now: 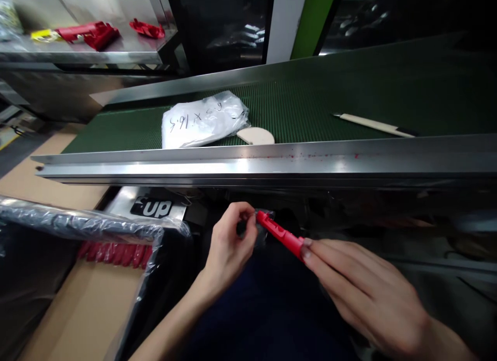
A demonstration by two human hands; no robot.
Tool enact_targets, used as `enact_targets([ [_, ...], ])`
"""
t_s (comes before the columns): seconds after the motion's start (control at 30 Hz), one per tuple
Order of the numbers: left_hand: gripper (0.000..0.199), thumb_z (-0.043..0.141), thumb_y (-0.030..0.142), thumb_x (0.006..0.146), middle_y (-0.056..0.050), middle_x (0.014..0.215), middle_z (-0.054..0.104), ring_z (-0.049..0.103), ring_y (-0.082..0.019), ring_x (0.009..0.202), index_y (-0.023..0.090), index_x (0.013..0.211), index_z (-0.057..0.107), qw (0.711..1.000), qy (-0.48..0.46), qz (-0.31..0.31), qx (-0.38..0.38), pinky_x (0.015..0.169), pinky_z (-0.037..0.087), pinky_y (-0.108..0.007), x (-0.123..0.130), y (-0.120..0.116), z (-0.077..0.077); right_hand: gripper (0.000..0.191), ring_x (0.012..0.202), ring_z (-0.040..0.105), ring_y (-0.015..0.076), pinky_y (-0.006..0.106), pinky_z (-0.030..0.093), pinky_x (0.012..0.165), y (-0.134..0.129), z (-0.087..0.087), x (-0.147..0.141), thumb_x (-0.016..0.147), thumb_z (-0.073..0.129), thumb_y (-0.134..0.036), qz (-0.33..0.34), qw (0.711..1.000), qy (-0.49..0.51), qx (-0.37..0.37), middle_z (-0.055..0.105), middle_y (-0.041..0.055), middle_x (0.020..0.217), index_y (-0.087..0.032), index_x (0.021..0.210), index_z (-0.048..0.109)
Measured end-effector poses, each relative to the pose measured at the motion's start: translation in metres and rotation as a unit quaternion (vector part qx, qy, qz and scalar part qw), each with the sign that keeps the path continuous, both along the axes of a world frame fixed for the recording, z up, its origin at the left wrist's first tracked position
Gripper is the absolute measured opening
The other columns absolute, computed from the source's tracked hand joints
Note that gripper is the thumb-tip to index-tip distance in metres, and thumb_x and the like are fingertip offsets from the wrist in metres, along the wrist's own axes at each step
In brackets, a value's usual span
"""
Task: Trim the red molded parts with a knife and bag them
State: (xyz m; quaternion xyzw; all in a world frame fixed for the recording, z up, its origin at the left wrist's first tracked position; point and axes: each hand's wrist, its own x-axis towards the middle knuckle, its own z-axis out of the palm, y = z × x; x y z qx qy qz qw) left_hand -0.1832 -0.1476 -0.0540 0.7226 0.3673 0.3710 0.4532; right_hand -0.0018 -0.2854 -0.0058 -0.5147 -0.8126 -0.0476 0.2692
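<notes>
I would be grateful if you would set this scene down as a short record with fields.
Right hand: holds the red part by one end
Left hand: fingertips at the red part's other end; whether they grip it is unclear
Green belt: white package with handwriting, beige rounded piece beside it, slim pale tool farther right
Lower left: box with plastic over its rim, row of red pieces inside
Upper left: metal table bearing red articles
</notes>
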Motion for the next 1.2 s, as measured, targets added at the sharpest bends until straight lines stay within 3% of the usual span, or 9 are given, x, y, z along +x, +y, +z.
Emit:
enact_targets([
  [0.2,0.018,0.056,0.007,0.089,0.000,0.091,0.060,0.060,-0.012,0.083,0.022,0.099,0.055,0.996,-0.015,0.010,0.086,0.077,0.050,-0.024,-0.002,-0.003,-0.009,0.031,0.109,0.062,0.0298,0.045,0.055,0.088,0.007,-0.009,0.001,0.088,0.045,0.004,0.035,0.999,-0.028,0.017,0.068,0.0188,0.111,0.000,0.113,0.063],
  [0.4,0.029,0.054,-0.005,0.083,-0.003,0.094,0.062,0.061,-0.014,0.090,0.019,0.098,0.056,0.980,-0.042,0.014,0.194,0.085,0.051,-0.028,-0.004,-0.017,-0.015,0.027,0.080,0.068,0.0199,0.033,0.058,0.074,0.017,-0.027,-0.022,0.079,0.065,0.002,-0.099,0.987,0.099,0.073,0.071,0.0103,0.090,-0.007,0.105,0.066],
  [0.6,0.030,0.051,-0.007,0.084,-0.003,0.095,0.059,0.061,-0.012,0.087,0.018,0.101,0.053,0.981,-0.044,0.053,0.183,0.080,0.052,-0.024,-0.002,-0.033,-0.025,0.018,0.069,0.070,0.0140,0.021,0.058,0.061,0.020,-0.047,-0.064,0.093,0.055,-0.012,-0.293,0.868,0.399,-0.038,0.072,0.0030,0.083,-0.016,0.107,0.065],
  [0.67,0.032,0.051,-0.007,0.084,-0.004,0.097,0.060,0.061,-0.013,0.089,0.019,0.103,0.053,0.980,-0.038,0.039,0.190,0.081,0.052,-0.024,-0.006,-0.032,-0.025,0.020,0.074,0.070,0.0150,0.024,0.059,0.067,0.021,-0.051,-0.066,0.092,0.056,-0.011,-0.272,0.879,0.390,-0.024,0.072,0.0038,0.088,-0.017,0.108,0.065],
  [0.77,0.034,0.052,-0.007,0.083,-0.004,0.097,0.060,0.058,-0.014,0.090,0.020,0.103,0.054,0.979,-0.027,0.026,0.201,0.082,0.050,-0.027,-0.015,-0.025,-0.020,0.030,0.092,0.066,0.0191,0.033,0.058,0.081,0.024,-0.048,-0.051,0.085,0.060,-0.002,-0.161,0.950,0.269,0.009,0.070,0.0061,0.099,-0.017,0.109,0.068],
  [0.87,0.030,0.050,-0.005,0.086,-0.005,0.093,0.057,0.055,-0.015,0.086,0.018,0.104,0.052,0.985,-0.010,0.033,0.171,0.078,0.048,-0.028,-0.021,-0.021,-0.010,0.040,0.109,0.059,0.0250,0.043,0.055,0.090,0.029,-0.038,-0.032,0.084,0.055,0.003,-0.048,0.990,0.127,-0.045,0.067,0.0101,0.109,-0.016,0.118,0.065],
  [1.0,0.028,0.047,-0.003,0.084,-0.005,0.089,0.060,0.055,-0.017,0.083,0.019,0.101,0.052,0.983,0.003,-0.060,0.171,0.075,0.049,-0.031,-0.024,-0.032,0.004,0.033,0.119,0.054,0.0276,0.047,0.054,0.094,0.039,-0.032,-0.027,0.088,0.048,-0.004,0.026,0.990,0.073,-0.121,0.060,0.0147,0.122,-0.015,0.115,0.065],
  [1.1,0.028,0.047,-0.001,0.084,-0.004,0.088,0.062,0.056,-0.017,0.082,0.020,0.103,0.050,0.979,-0.008,-0.079,0.186,0.077,0.051,-0.033,-0.031,-0.039,0.012,0.032,0.113,0.061,0.0222,0.036,0.058,0.090,0.044,-0.033,-0.038,0.092,0.045,-0.010,0.075,0.976,0.132,-0.156,0.061,0.0136,0.123,-0.016,0.119,0.062],
  [1.2,0.042,0.066,0.021,0.087,-0.012,0.109,0.061,0.058,-0.024,0.102,0.019,0.122,0.044,0.985,-0.003,-0.064,0.158,0.089,0.052,-0.039,-0.051,-0.037,0.016,0.024,0.097,0.069,0.0161,0.020,0.060,0.080,0.047,-0.031,-0.048,0.093,0.053,-0.017,0.068,0.961,0.220,-0.153,0.069,0.0054,0.110,-0.021,0.113,0.064],
])
